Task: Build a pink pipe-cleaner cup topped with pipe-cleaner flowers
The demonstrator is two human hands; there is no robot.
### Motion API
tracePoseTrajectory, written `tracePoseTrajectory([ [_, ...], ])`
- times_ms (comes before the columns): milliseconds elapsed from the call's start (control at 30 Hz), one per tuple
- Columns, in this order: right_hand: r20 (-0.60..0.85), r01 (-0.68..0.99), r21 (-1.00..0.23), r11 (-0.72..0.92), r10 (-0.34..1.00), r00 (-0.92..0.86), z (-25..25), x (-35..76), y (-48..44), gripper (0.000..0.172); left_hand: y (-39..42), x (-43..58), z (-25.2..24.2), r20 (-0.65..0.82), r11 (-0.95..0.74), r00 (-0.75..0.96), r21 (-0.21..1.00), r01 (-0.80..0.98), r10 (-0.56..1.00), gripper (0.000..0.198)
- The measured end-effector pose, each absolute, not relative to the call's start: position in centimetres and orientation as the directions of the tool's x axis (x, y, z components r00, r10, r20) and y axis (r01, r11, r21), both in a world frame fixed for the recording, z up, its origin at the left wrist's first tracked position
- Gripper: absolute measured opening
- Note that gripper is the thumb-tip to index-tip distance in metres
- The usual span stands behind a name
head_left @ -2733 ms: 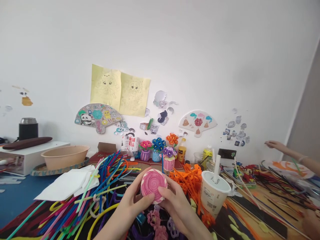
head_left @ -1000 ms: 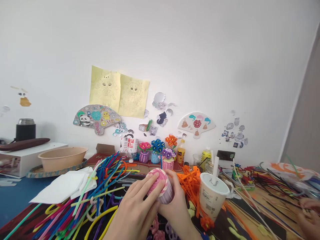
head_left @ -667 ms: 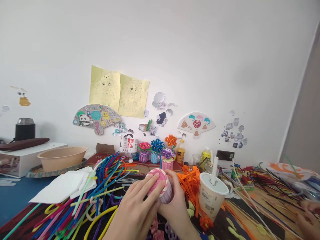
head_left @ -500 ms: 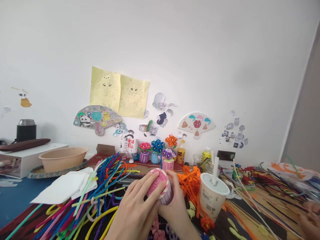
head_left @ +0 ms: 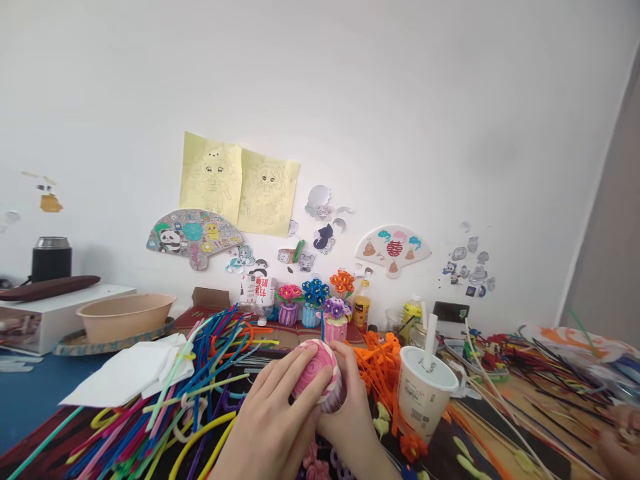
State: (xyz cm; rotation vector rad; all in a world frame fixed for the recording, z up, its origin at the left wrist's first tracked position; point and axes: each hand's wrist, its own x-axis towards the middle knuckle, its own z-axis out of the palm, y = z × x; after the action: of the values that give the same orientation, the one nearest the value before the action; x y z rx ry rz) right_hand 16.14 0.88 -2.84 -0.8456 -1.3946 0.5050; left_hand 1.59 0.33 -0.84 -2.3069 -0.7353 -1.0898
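Both my hands are closed around a small pot [head_left: 316, 375] made of pipe cleaners, with a pink spiral face, a pink-and-white twisted rim and a striped, purplish side. My left hand [head_left: 274, 407] lies over it from the left, fingers spread across the spiral. From the right, my right hand [head_left: 350, 407] cups its side, the thumb low and the fingers behind. Just beyond stands a pink pot with purple flowers [head_left: 337, 319]. Pink and purple pipe-cleaner pieces [head_left: 316, 463] lie below my wrists, partly hidden.
Coloured pipe cleaners [head_left: 145, 413] and white paper [head_left: 125, 373] lie at left. Orange pipe cleaners [head_left: 383, 363] and a lidded cup with a straw [head_left: 427, 393] stand close on the right. More flower pots [head_left: 311, 315] line the back. Another person's hand [head_left: 623, 443] shows at far right.
My hands and the pot stay almost in the same place, with only a slight shift. The other person's hand at far right has moved a little.
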Motion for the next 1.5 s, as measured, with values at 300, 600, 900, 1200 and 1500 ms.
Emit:
tracePoseTrajectory([
  [300, 0.652, 0.193, -0.757, 0.625, 0.745, 0.142, -2.5, 16.2, 0.6, 0.062, 0.3, 1.5, -0.8, 0.806, -0.764, 0.533, -0.167, 0.623, 0.258, 0.046],
  [600, 0.650, 0.077, -0.760, 0.645, 0.752, 0.110, -2.9, 16.3, 1.1, 0.066, 0.1, 1.5, -0.4, 0.786, -0.739, 0.562, -0.216, 0.638, 0.255, 0.049],
  [900, 0.617, -0.073, -0.783, 0.618, 0.786, 0.042, -3.0, 16.7, 1.0, 0.067, 0.0, 1.4, -0.3, 0.806, -0.667, 0.539, -0.265, 0.697, 0.243, 0.050],
  [1200, 0.508, -0.325, -0.823, 0.466, 0.860, -0.054, -1.9, 17.2, 0.9, 0.071, 0.1, 0.2, 0.0, 0.788, -0.670, 0.578, -0.313, 0.673, 0.212, 0.050],
  [1500, 0.551, -0.285, -0.816, 0.503, 0.825, -0.120, -1.8, 17.5, 1.1, 0.073, 0.5, 0.5, -0.6, 0.808, -0.716, 0.550, -0.255, 0.650, 0.212, 0.050],
])
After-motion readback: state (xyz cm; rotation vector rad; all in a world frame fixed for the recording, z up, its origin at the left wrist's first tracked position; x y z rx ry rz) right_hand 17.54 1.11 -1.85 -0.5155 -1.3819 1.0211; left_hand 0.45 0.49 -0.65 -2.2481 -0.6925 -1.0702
